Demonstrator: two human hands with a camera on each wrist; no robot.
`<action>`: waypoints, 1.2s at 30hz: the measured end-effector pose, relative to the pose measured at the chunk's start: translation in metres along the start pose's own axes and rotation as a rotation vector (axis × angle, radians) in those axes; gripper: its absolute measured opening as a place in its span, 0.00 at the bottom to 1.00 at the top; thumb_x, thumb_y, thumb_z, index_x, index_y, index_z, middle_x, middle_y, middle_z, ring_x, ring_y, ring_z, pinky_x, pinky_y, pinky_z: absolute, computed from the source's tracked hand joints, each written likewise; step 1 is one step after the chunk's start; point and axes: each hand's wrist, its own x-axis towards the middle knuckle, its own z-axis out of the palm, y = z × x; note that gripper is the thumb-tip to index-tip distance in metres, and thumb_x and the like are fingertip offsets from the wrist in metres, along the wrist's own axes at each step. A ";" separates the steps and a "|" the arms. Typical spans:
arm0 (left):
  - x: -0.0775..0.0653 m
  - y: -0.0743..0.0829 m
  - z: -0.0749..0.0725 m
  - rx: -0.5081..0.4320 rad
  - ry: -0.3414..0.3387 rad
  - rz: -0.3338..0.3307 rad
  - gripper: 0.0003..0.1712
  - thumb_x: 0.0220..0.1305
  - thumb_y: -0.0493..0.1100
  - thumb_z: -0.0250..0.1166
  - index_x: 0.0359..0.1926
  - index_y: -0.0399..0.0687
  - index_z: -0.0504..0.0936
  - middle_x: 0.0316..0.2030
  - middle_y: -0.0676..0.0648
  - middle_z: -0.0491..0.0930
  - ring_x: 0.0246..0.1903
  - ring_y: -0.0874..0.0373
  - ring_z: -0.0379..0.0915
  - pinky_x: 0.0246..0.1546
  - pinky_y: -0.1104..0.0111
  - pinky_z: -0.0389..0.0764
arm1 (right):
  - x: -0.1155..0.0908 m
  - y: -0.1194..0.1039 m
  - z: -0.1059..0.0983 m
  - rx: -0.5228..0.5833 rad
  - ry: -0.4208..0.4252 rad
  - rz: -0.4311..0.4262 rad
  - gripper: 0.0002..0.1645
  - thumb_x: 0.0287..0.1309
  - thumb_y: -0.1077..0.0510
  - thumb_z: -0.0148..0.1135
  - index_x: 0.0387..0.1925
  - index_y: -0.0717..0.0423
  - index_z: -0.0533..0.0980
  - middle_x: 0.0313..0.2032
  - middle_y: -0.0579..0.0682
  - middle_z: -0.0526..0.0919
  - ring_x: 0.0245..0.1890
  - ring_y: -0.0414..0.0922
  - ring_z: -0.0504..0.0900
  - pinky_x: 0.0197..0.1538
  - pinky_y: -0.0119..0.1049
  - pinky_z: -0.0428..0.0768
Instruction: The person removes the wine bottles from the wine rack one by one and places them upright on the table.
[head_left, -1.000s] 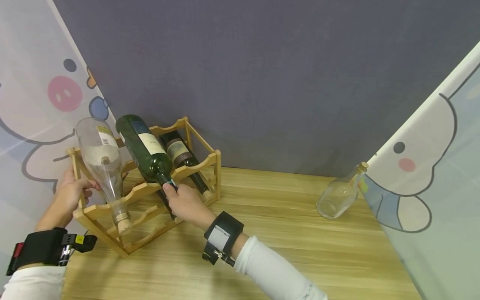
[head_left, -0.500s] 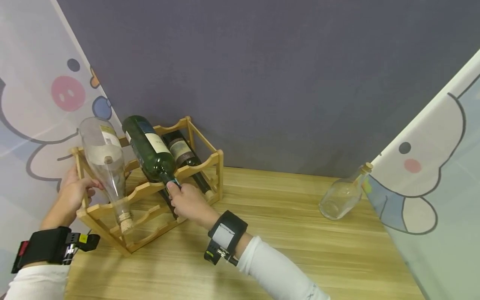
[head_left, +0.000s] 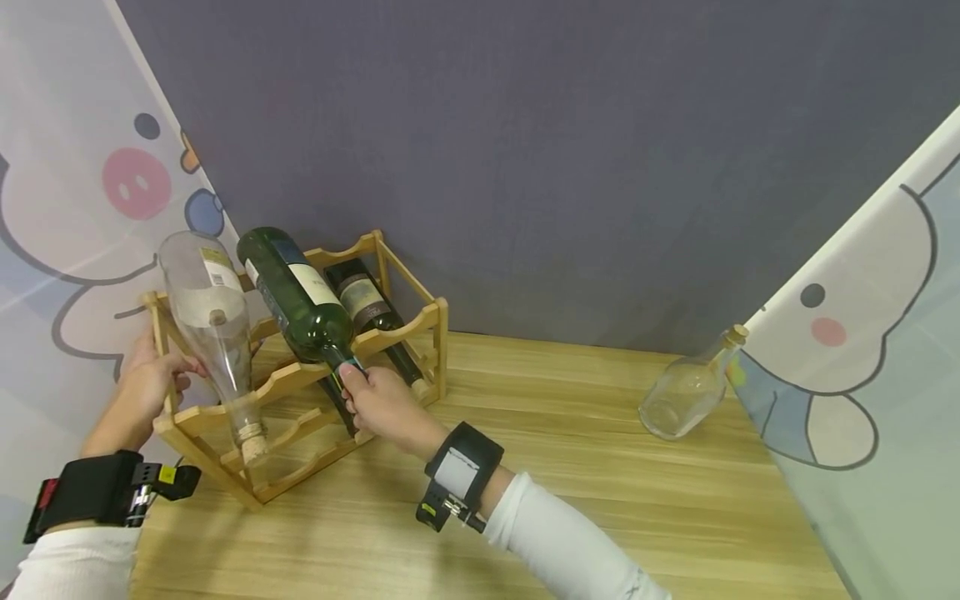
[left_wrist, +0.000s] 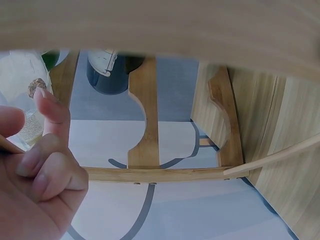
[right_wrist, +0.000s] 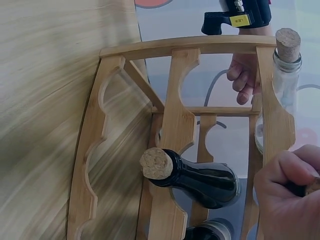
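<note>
My right hand (head_left: 386,408) grips the neck of a green wine bottle (head_left: 300,300). That bottle lies aslant over the top tier of a wooden wine rack (head_left: 440,354), base toward the back and neck toward me. The left hand (head_left: 146,387) holds the rack's left side; in the left wrist view its index finger points up while other fingers curl. Beside it, a clear corked bottle (head_left: 202,308) lies in the top tier, cork toward me. A dark labelled wine bottle (head_left: 363,304) slopes down at the rack's right end. Below the green bottle, another dark corked bottle (right_wrist: 210,185) lies lower.
A clear corked bottle (head_left: 678,400) leans at the right end of the wooden table (head_left: 555,467). Behind the rack rises a grey panel (head_left: 555,167). Cartoon-printed walls (head_left: 82,208) flank both sides, the left one close to the rack.
Over the last half second my right hand has shifted slightly right with the green bottle's neck, while its base has edged left. The left hand and rack stay put.
</note>
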 end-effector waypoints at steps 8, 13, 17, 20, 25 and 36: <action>0.000 -0.002 0.000 0.008 0.009 0.008 0.26 0.66 0.27 0.39 0.57 0.61 0.57 0.20 0.57 0.79 0.13 0.62 0.59 0.13 0.66 0.56 | -0.007 -0.003 -0.001 -0.034 0.001 -0.012 0.25 0.75 0.49 0.45 0.30 0.65 0.70 0.20 0.45 0.67 0.17 0.36 0.63 0.23 0.26 0.63; 0.001 -0.004 0.001 -0.033 0.001 0.013 0.27 0.66 0.26 0.39 0.58 0.61 0.56 0.21 0.56 0.79 0.13 0.62 0.59 0.13 0.66 0.55 | -0.013 -0.004 -0.001 -0.040 -0.001 -0.006 0.24 0.75 0.49 0.45 0.31 0.65 0.71 0.19 0.45 0.68 0.17 0.36 0.63 0.23 0.26 0.63; 0.001 -0.003 0.002 -0.047 0.002 0.009 0.24 0.66 0.27 0.39 0.53 0.61 0.58 0.21 0.56 0.79 0.13 0.62 0.59 0.12 0.66 0.56 | -0.018 -0.004 -0.002 -0.020 -0.014 -0.019 0.23 0.76 0.50 0.45 0.31 0.66 0.70 0.18 0.45 0.67 0.16 0.36 0.62 0.22 0.26 0.63; 0.001 -0.002 0.002 -0.063 0.000 0.001 0.22 0.66 0.27 0.38 0.51 0.60 0.58 0.20 0.56 0.78 0.12 0.63 0.58 0.12 0.66 0.55 | -0.021 -0.003 -0.003 0.003 -0.034 -0.040 0.23 0.76 0.52 0.44 0.30 0.66 0.70 0.18 0.45 0.66 0.16 0.36 0.61 0.22 0.25 0.63; 0.001 -0.001 0.003 -0.089 -0.006 -0.003 0.22 0.67 0.27 0.38 0.51 0.60 0.57 0.20 0.56 0.78 0.12 0.63 0.58 0.12 0.66 0.53 | -0.026 -0.002 -0.004 0.023 -0.042 -0.040 0.21 0.76 0.54 0.44 0.34 0.69 0.70 0.19 0.45 0.67 0.17 0.36 0.63 0.23 0.25 0.64; 0.001 -0.001 0.002 -0.118 -0.021 0.013 0.24 0.65 0.24 0.38 0.51 0.59 0.59 0.20 0.54 0.78 0.12 0.62 0.59 0.12 0.65 0.52 | -0.028 -0.017 -0.012 -0.024 -0.078 -0.001 0.16 0.76 0.51 0.43 0.39 0.61 0.68 0.18 0.45 0.70 0.14 0.37 0.67 0.25 0.27 0.67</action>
